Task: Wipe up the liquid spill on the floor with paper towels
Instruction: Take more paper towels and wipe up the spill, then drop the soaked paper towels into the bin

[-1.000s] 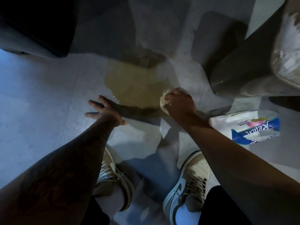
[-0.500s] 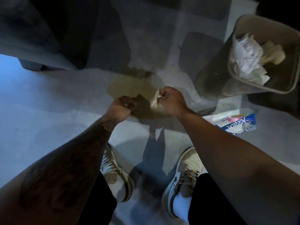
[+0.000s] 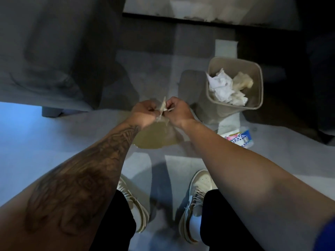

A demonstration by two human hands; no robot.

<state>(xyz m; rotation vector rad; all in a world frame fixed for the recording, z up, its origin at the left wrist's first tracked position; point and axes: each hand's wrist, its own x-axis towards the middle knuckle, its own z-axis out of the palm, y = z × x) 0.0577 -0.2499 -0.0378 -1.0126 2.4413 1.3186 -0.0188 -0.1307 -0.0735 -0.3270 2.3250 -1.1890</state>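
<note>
A: What's that scrap you're holding?
B: A damp, crumpled paper towel [image 3: 163, 110], stained tan, pinched between your left hand [image 3: 143, 113] and right hand [image 3: 178, 111], both clenched on it.
A: And the mess?
B: The yellowish spill [image 3: 155, 138] lies glossy on the pale floor [image 3: 54, 142], just under your raised hands. Wadded towels fill the beige bin [image 3: 257, 84] to your right, the tissue pack [image 3: 239, 139] beside it.

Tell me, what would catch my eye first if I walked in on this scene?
Probably the two hands, left hand and right hand, raised together at the centre, pinching a soggy paper towel between them. Just below lies a yellowish spill on the pale floor. To the right stands a beige bin stuffed with crumpled towels.
</note>
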